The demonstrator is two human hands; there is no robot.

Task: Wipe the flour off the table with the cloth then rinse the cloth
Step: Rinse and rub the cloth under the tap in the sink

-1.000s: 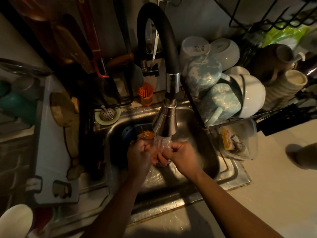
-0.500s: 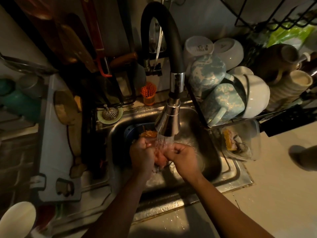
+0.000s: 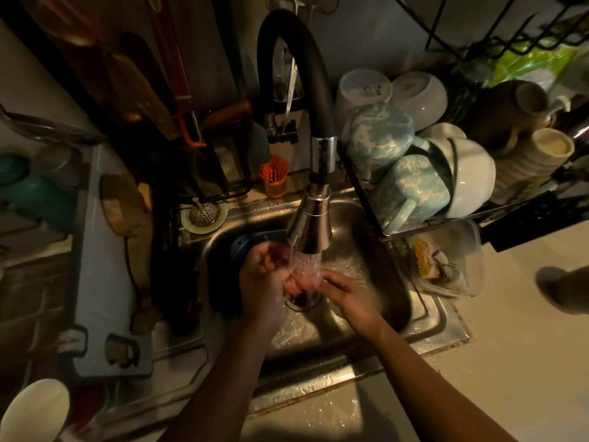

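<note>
In the steel sink [image 3: 424,317], under the running faucet [image 3: 310,231], the left hand [image 3: 259,285] curls round the small reddish cloth [image 3: 301,282]. The right hand [image 3: 352,298] touches it, grip unclear. Soaked, it likely handles limp and slippery, so is best bunched whole.

Mottled blue mugs [image 3: 408,189] and white bowls [image 3: 471,173] are being held in a rack [image 3: 361,196] right of the sink [image 3: 439,323]; an orange brush [image 3: 274,178] and a strainer [image 3: 204,213] are being kept behind it.
</note>
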